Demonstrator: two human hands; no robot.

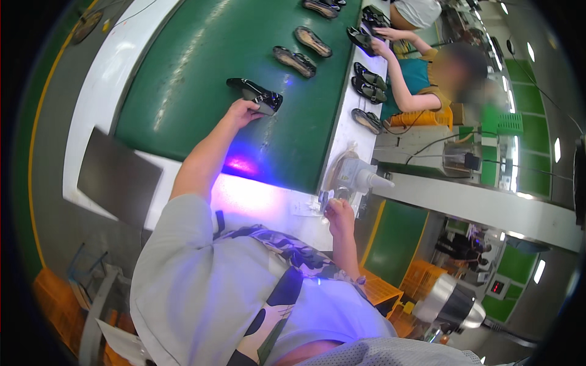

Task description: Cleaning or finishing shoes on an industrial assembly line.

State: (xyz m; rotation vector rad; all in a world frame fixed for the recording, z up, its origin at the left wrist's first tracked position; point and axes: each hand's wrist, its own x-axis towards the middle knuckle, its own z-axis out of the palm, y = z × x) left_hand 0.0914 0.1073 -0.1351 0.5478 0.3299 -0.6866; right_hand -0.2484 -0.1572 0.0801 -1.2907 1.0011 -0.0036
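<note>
My left hand (244, 113) is closed on a glossy black buckled shoe (268, 99), gripping it at its near side over the green conveyor belt (201, 104). Close to the white table edge, my right hand (340, 215) has its fingers pinched together. Beside those fingertips are a small greyish piece and a clear round item (343, 194), both too blurred to name. Just beyond them stands a white nozzle-shaped fitting (360, 175). Farther up the belt lie several shoes, among them one shoe (294, 61) and another with a tan inside (312, 41).
On the right, a co-worker's hands (381, 43) handle black shoes at the white ledge (345, 122), where more shoes (368, 90) stand. A dark flat panel (119, 177) sits at the left. Purple light falls on the belt's near end. Orange crates (381, 287) are at lower right.
</note>
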